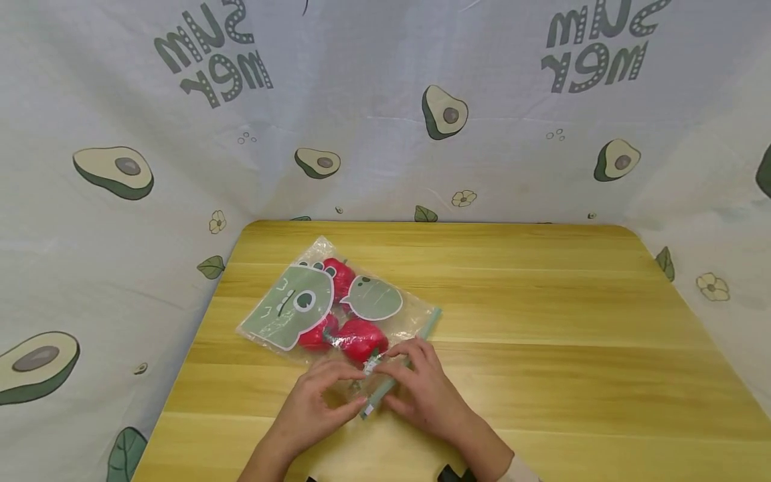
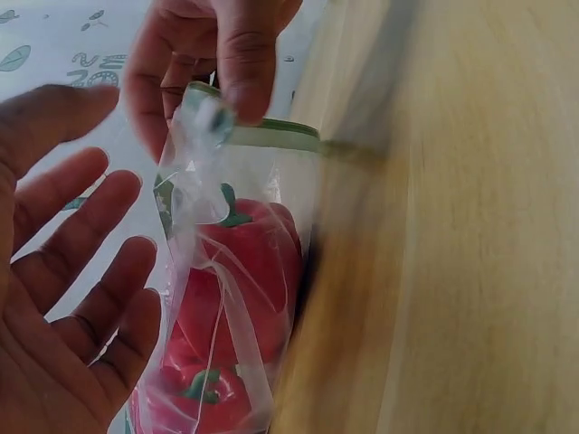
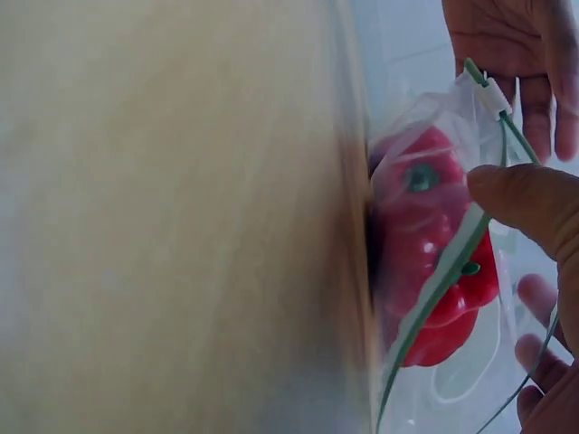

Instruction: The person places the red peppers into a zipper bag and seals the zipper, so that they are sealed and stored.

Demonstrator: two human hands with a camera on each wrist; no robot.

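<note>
A clear zip bag (image 1: pixel 375 299) with green printed shapes lies at the left part of the table, red bell peppers (image 1: pixel 361 339) with green stems inside it. Along its mouth runs a green zip strip (image 1: pixel 431 323), with a white slider (image 3: pixel 495 98) near the corner closest to me. My right hand (image 1: pixel 421 388) pinches the bag's mouth, thumb on the near lip and fingers on the other side. Beside that corner is my left hand (image 1: pixel 316 402), fingers spread and loosely bent, with nothing held in the left wrist view.
The wooden table (image 1: pixel 542 321) extends to the right of the bag. Behind it and at the sides hangs a white cloth (image 1: pixel 373 80) printed with avocados and letters. Small black objects (image 1: pixel 456 474) show at the bottom edge of the head view.
</note>
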